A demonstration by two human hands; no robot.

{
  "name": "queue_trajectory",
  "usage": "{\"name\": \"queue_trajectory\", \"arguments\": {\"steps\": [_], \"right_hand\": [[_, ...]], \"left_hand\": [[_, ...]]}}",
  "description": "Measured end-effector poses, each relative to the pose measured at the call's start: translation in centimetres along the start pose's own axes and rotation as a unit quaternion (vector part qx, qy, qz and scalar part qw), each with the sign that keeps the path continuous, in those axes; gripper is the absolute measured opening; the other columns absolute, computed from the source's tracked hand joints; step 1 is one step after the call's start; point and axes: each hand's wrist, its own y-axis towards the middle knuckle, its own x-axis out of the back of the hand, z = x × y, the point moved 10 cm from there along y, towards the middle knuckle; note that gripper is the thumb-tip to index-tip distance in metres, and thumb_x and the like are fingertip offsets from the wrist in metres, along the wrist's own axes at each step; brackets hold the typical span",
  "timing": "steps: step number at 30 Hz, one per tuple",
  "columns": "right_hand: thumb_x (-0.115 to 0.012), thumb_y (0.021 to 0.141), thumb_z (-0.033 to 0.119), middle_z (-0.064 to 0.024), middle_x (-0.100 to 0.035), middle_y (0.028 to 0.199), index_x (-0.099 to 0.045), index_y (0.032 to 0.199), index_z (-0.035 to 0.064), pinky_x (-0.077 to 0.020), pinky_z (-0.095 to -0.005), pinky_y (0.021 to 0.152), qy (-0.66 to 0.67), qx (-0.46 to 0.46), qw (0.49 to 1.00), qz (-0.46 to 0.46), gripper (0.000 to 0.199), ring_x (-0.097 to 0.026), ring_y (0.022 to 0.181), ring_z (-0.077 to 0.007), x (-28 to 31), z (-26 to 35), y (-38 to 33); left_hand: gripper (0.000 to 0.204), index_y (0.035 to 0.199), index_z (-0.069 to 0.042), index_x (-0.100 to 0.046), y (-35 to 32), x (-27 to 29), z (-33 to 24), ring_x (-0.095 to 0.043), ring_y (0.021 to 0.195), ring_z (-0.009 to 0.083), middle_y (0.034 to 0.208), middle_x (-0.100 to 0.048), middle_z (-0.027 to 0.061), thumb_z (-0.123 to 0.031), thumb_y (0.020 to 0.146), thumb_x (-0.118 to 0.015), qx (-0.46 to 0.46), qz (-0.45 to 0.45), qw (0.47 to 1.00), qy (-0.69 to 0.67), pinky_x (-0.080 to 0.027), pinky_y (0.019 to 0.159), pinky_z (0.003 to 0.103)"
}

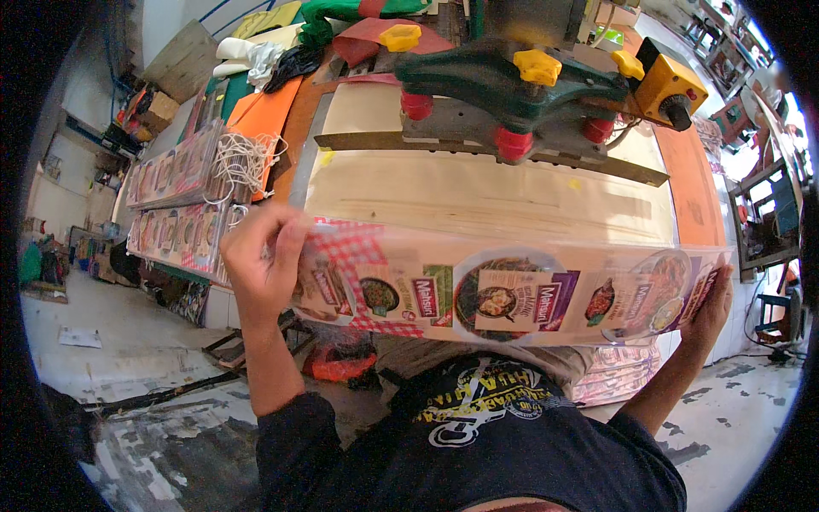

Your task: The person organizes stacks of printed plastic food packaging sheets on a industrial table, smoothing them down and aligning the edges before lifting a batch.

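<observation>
Stretched between my two hands is a long, glossy printed plastic sheet point(401, 294) with food pictures and a red-and-white checked border. My left hand point(266, 256) grips its left end, thumb and fingers closed on the edge. At the far right end, my right hand point(710, 303) holds the other edge, its fingers partly hidden behind the sheet. The sheet hangs in front of my body, along the near edge of a pale work surface point(409, 192). Beyond it a long metal bar point(367, 142) crosses under a dark green press head point(486, 81) with red feet and yellow knobs.
Stacks of similar printed sheets point(175, 175) lie at the left, with a bundle of white cords point(243, 162) beside them. More printed sheets point(623, 375) are piled below at the right. A yellow control box point(670, 81) with a black knob sits right of the press.
</observation>
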Motion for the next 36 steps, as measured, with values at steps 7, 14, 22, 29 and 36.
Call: {"name": "queue_trajectory", "arguments": {"steps": [7,14,22,29,36], "right_hand": [[-0.052,0.109,0.036,-0.0105,-0.068,0.119,-0.057,0.136,-0.0031,-0.0576,-0.0319,0.087,0.019,-0.011,1.0,-0.003,0.047,-0.068,0.105,-0.0182,-0.9,0.2,0.1],[-0.059,0.107,0.032,-0.0097,-0.067,0.125,-0.057,0.137,-0.0012,-0.0554,-0.0329,0.097,-0.004,-0.06,0.998,-0.007,0.045,-0.066,0.115,-0.0167,-0.3,-1.0,0.2],[-0.061,0.103,0.019,-0.0119,-0.07,0.112,-0.054,0.136,-0.001,-0.055,-0.026,0.081,-0.154,-0.125,0.966,0.163,0.039,-0.068,0.096,-0.0108,-9.4,0.2,-1.1],[-0.065,0.101,0.018,-0.0018,-0.068,0.083,-0.057,0.137,0.0122,-0.0389,-0.0203,0.051,-0.286,-0.107,0.935,0.18,0.037,-0.059,0.067,-0.0034,-12.7,0.5,1.4],[-0.065,0.101,0.019,0.0038,-0.061,0.075,-0.063,0.127,0.0115,-0.0308,-0.0213,0.05,-0.327,-0.092,0.906,0.251,0.027,-0.046,0.06,-0.0012,-14.0,-2.4,4.1]], "left_hand": [[0.04,0.128,0.002,-0.06,-1.9,-2.7,9.0,-0.062,0.106,0.0123,0.114,-0.068,0.0061,-0.031,0.104,-0.063,0.214,0.036,0.925,-0.313,-0.046,0.094,0.027],[0.033,0.127,0.001,-0.062,-3.3,-5.3,8.7,-0.06,0.087,0.0048,0.104,-0.07,0.0012,-0.021,0.103,-0.065,0.319,0.025,0.831,-0.455,-0.049,0.079,0.022],[0.035,0.127,0.006,-0.062,-1.9,-5.6,13.5,-0.053,0.071,0.0025,0.083,-0.065,-0.0029,-0.016,0.1,-0.069,0.315,0.097,0.922,-0.203,-0.044,0.064,0.021],[0.042,0.135,-0.005,-0.06,0.6,-9.1,15.0,-0.061,0.071,0.0081,0.077,-0.065,0.0027,-0.014,0.095,-0.071,0.321,0.176,0.914,-0.176,-0.05,0.063,0.024],[0.025,0.116,-0.004,-0.074,0.7,-11.1,18.2,-0.058,0.067,0.0065,0.076,-0.065,0.0011,-0.017,0.094,-0.073,0.237,0.208,0.935,-0.162,-0.049,0.057,0.024]]}}
